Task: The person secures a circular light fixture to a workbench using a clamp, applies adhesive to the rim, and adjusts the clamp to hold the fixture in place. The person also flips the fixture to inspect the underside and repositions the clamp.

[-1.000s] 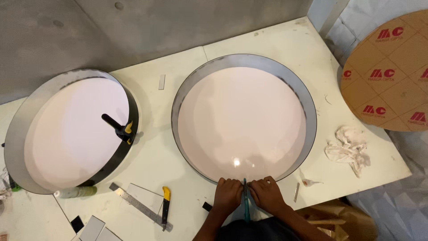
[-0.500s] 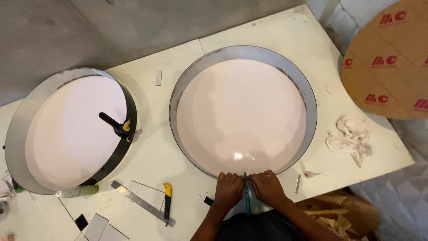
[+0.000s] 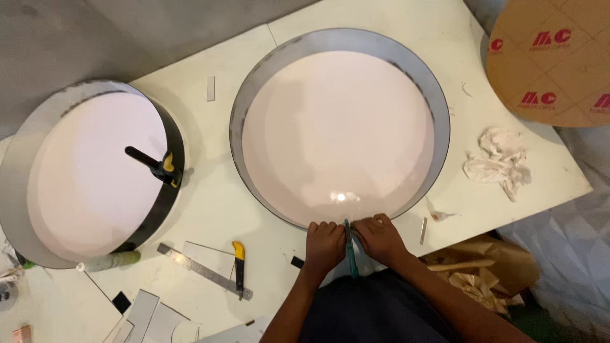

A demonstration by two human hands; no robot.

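Both hands sit at bottom centre of the frame, on the near rim of the large metal ring [image 3: 254,95] with its pale pink disc inside. Left hand [image 3: 325,244] and right hand [image 3: 376,236] flank a green clamp [image 3: 350,249], which stands between them with its upper end at the ring's edge. Fingers of both hands are curled and pressed at the rim, just beside the clamp on either side; the view does not show whether they actually grip the clamp or only bear on the ring.

A second ring [image 3: 38,133] with a white disc lies at left of the frame, with a black-and-yellow clamp [image 3: 155,166] on its right wall. On the cream tabletop [image 3: 210,209], lower left of the hands: steel ruler [image 3: 203,271], yellow-handled knife [image 3: 238,267], grey offcuts [image 3: 143,311]. Crumpled paper [image 3: 499,162] lies right of the large ring; a brown cardboard disc [image 3: 559,57] is at upper right.
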